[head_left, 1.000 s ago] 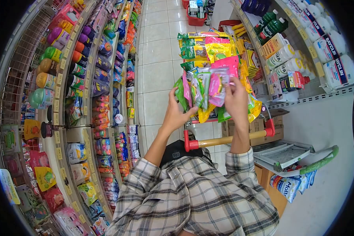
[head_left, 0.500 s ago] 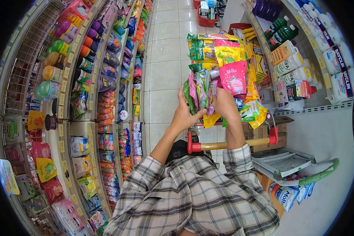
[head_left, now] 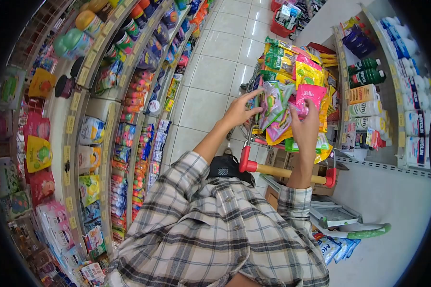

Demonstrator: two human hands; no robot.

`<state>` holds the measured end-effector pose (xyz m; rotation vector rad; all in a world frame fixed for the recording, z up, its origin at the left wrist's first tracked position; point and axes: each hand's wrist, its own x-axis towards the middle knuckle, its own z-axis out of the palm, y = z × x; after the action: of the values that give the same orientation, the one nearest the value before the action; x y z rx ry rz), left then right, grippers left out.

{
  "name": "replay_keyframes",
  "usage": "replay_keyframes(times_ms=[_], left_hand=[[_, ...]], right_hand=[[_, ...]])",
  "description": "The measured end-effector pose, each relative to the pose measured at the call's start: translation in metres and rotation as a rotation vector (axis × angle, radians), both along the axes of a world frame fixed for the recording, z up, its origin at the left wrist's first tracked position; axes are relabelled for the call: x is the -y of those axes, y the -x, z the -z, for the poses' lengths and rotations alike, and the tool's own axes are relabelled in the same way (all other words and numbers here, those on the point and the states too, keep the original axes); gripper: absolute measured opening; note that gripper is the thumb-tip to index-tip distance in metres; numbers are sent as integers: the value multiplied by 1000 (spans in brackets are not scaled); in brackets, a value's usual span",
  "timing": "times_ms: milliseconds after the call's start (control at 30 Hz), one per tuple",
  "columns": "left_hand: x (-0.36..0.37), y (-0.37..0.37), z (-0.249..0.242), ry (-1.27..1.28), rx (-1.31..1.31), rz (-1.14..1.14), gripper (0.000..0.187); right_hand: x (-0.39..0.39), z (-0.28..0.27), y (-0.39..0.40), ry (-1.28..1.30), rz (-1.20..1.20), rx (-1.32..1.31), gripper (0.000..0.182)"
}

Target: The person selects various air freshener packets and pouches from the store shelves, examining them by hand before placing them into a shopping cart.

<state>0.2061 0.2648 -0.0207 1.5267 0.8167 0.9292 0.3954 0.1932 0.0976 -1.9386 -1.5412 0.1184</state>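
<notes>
My left hand (head_left: pixel 244 111) is open beside the heap, thumb and fingers apart, its fingertips near a green-and-purple packet (head_left: pixel 276 103). Similar packets lie slanted on one another, with a purple one (head_left: pixel 278 128) lower down. Over the right part of the heap is my right hand (head_left: pixel 305 125), thumb and fingers apart. Its fingertips reach the lower part of a pink Stella packet (head_left: pixel 313 92) and partly cover it. A yellow packet (head_left: pixel 307 72) lies just beyond. All these are piled in a shopping cart with a wooden handle (head_left: pixel 287 173) in front of my body.
Shelves of bottles, pouches and sachets (head_left: pixel 88 129) line the left side. More shelves at right hold dark green bottles (head_left: pixel 366 76) and white bottles. A red basket (head_left: pixel 283 26) stands farther up the tiled aisle (head_left: pixel 206 95). A folded step stool (head_left: pixel 337 215) leans at lower right.
My hands have moved apart and the packets between them now lie on the heap. The right hand has shifted onto the pink packet. The view has turned, moving the cart rightward in it.
</notes>
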Motion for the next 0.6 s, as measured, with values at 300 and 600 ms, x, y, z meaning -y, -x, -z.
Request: replay_keyframes(times_ms=[300,600], left_hand=[[-3,-13,22,-241,-195,-61,82],[8,10,73,181,125,-39,46]], right_hand=[[-25,-15,36,3,-284,193,30],[-98,47,74,629,-720,912,17]])
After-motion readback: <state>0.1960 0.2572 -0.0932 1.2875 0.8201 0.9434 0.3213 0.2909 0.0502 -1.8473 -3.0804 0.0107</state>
